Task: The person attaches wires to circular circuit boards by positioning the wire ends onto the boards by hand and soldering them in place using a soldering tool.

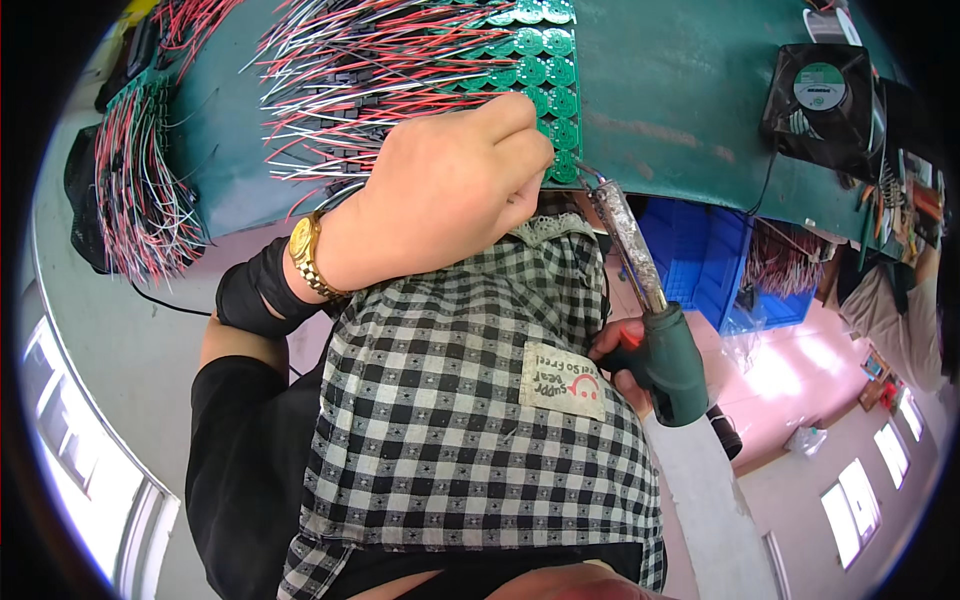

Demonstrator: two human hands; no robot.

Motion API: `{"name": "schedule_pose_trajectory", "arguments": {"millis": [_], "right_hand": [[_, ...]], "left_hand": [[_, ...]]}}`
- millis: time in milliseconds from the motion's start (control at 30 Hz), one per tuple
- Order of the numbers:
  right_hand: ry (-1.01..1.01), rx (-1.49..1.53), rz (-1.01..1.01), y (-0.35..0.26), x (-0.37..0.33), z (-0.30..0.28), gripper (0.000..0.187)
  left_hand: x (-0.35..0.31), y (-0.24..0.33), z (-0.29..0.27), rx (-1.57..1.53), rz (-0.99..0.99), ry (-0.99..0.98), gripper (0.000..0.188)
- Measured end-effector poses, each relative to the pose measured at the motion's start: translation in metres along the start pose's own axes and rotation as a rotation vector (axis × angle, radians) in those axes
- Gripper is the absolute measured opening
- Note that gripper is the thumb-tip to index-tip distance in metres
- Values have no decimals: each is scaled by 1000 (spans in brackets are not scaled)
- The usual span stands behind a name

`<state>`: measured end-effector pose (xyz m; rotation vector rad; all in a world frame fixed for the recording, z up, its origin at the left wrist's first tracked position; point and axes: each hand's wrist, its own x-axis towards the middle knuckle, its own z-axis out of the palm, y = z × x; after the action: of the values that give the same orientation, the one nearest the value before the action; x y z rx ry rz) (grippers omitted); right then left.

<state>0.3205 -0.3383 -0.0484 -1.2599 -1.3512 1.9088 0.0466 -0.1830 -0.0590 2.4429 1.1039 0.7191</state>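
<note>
My right hand (pixel 622 362) is wrapped round the dark green handle of a soldering iron (pixel 630 240) with a red trigger. The iron's thin tip reaches the lowest row of a panel of small round green circuit boards (pixel 558 72). My left hand (pixel 465 175) is closed in a pinch beside that same row, and its fingertips are hidden behind the knuckles, so what they hold does not show. Red, white and black wires (pixel 390 60) fan out leftward from the boards, with dark connectors among them.
The boards lie on a green-topped bench (pixel 670 90). A black fan (pixel 820 95) stands at the right, with tools (pixel 905 195) beside it. Bundled wires (pixel 145 190) hang over the left edge. Below the bench are blue crates (pixel 690 255); part of another person (pixel 890 315) shows far right.
</note>
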Motion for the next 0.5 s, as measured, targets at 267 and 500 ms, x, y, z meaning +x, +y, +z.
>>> {"name": "schedule_pose_trajectory", "arguments": {"millis": [267, 500], "right_hand": [[24, 23, -90, 3, 7, 7, 44], [265, -15, -21, 20, -3, 17, 45]], "left_hand": [[1, 0, 0, 8, -17, -8, 16], [1, -1, -1, 29, -26, -20, 14]]}}
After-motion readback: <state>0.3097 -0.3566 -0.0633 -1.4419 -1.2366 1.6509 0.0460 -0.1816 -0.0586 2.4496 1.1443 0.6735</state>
